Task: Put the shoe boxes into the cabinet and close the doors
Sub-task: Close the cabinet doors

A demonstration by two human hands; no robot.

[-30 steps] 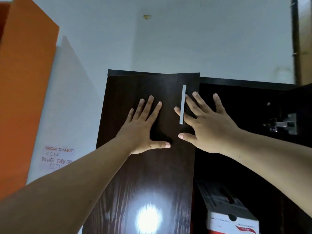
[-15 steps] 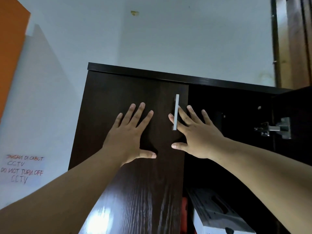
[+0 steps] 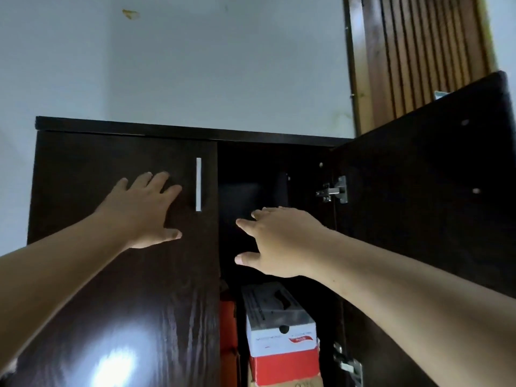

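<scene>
Head view — glossy dark cabinet, pale wall

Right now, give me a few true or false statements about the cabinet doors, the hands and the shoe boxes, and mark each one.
1. The left hand lies flat on the left door. True.
2. The right door is closed. False: it stands wide open.
3. The right hand grips the silver handle. False: it hovers open before the dark opening, beside that door.
4. A red and white shoe box sits inside the cabinet. True.
</scene>
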